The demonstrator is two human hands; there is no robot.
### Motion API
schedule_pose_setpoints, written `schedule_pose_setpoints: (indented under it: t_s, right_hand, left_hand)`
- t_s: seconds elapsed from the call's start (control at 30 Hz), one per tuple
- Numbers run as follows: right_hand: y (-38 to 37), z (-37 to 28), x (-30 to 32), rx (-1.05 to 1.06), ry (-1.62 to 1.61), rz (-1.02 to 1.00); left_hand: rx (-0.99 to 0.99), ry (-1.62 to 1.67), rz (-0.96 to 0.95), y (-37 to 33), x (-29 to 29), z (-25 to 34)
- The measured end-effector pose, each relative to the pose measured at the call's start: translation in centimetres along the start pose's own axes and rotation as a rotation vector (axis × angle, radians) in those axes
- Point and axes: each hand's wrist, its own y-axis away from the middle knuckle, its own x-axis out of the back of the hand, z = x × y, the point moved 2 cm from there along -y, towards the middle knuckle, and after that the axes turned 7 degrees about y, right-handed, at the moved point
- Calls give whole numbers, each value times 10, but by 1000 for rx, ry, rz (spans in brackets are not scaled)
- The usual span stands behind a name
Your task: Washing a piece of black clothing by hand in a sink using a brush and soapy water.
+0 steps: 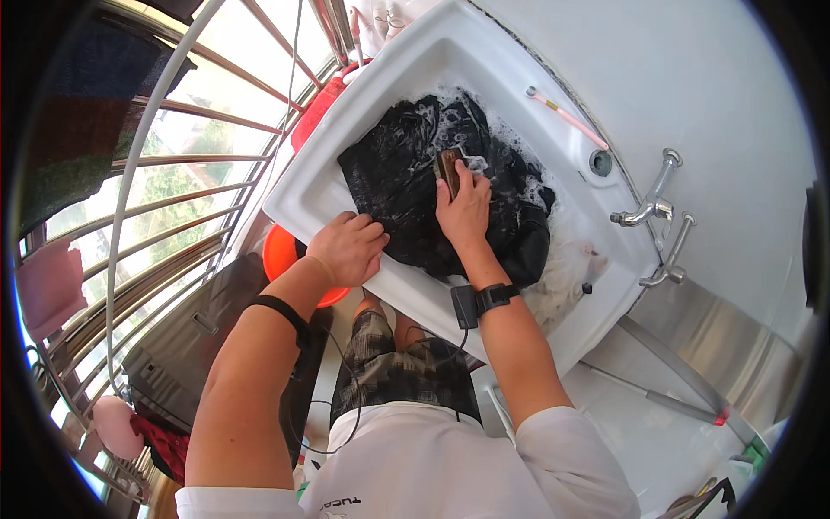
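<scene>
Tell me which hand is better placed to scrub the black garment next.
Probably the right hand: it holds the brown scrub brush against the black garment. The left hand rests at the garment's edge, by the sink rim.

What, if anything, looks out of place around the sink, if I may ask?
Perhaps the slim pink stick: it lies loose on the white sink, near its round hole, apart from the black cloth, as though left there. Otherwise nothing stands out.
</scene>
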Motion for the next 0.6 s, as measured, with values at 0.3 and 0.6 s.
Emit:
schedule_pose_setpoints:
  t_s: [0.3, 0.6]
  right_hand:
    - [70, -57, 16, 136, -213, -234]
    - [-49, -60, -28, -183, -41, -145]
  left_hand:
    - [121, -51, 55, 6, 10, 3]
    - [39, -127, 67, 0, 7, 6]
